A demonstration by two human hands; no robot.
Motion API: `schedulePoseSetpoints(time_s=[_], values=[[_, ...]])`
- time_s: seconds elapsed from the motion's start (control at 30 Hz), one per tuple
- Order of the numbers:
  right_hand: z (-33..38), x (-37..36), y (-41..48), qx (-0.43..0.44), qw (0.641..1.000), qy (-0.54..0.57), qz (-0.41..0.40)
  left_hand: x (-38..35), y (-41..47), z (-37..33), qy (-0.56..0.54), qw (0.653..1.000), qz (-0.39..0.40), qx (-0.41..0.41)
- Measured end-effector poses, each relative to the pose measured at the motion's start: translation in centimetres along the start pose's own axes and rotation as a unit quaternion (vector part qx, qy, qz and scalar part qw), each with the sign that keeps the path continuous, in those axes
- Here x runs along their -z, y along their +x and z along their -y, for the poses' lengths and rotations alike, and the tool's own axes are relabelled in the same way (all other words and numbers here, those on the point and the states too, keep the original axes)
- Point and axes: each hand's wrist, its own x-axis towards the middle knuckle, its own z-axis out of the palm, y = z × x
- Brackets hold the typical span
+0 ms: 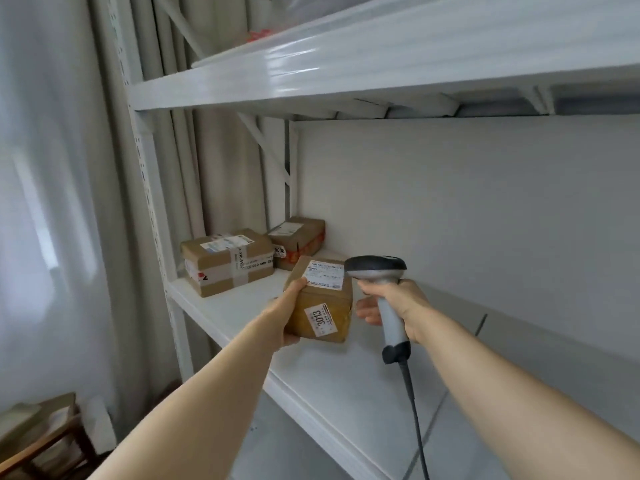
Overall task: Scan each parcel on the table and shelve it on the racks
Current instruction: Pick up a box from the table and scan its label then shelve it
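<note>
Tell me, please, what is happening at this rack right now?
A person is shelving parcels. The left hand holds a small brown parcel labelled 3013 over the white rack shelf; whether it already rests on the shelf cannot be told. The right hand grips a corded barcode scanner, its head right beside the parcel's top label. Two other parcels, a taped box and a smaller one behind it, already sit at the shelf's far end.

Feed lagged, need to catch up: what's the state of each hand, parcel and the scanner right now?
Left hand: gripping the 3013 parcel.
3013 parcel: held over the shelf.
Right hand: holding the scanner.
Scanner: head beside the held parcel's top label.
Taped parcel: shelved.
Rear parcel: shelved behind it.
</note>
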Motion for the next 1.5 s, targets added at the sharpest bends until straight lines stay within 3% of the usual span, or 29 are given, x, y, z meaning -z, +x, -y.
schedulePoseSetpoints(time_s=[0.17, 0.43, 0.7, 1.0, 1.13, 1.37, 1.5], values=[[0.9, -2.1, 6.8, -0.019, 0.999, 0.007, -0.044, -0.7, 8.7, -3.2, -0.016, 0.999, 0.045, 0.009], [-0.1, -3.6, 13.7, -0.094, 0.993, -0.051, -0.045, -2.0, 18.7, -6.9, -0.023, 0.995, 0.092, 0.033], [-2.5, -2.4, 15.0, -0.145, 0.986, -0.024, -0.079, -2.1, 23.4, -7.1, -0.062, 0.995, 0.039, 0.069], [-2.3, -3.3, 14.2, -0.134, 0.99, -0.006, -0.045, -0.9, 24.0, -6.5, -0.103, 0.993, -0.053, 0.032], [-2.4, -3.3, 13.9, -0.131, 0.99, -0.003, -0.046, -1.8, 26.7, -5.0, -0.038, 0.996, -0.046, 0.07], [-2.5, -2.4, 13.5, -0.129, 0.989, 0.007, -0.069, -3.9, 31.3, -2.7, 0.037, 0.999, -0.002, -0.026], [-2.7, -1.4, 13.4, -0.129, 0.988, 0.017, -0.085, -5.5, 25.3, -5.0, 0.113, 0.983, 0.061, -0.132]])
